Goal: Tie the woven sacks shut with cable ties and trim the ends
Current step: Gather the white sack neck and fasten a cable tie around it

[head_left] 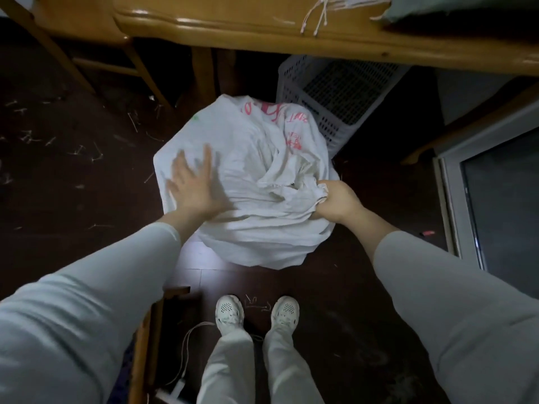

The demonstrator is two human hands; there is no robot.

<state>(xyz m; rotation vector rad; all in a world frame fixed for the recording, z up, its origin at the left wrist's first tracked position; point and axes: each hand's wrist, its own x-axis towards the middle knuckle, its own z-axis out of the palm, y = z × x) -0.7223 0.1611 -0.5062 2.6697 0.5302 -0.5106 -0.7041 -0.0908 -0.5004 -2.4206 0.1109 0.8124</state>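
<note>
A full white woven sack (256, 228) with red print stands on the dark floor in front of my feet. Its mouth is bunched toward the right side. My right hand (338, 201) grips that gathered cloth. My left hand (192, 185) lies flat with spread fingers on the sack's left top, slightly blurred. White cable ties (320, 16) lie on the wooden table above, some hanging over its edge. No cutter is in sight.
The wooden table (262, 33) edge runs across the top, with a chair (87, 59) at upper left. A white perforated plastic basket (341, 97) stands behind the sack. Cut tie ends (84, 153) litter the floor at left. A framed panel (495, 199) leans at right.
</note>
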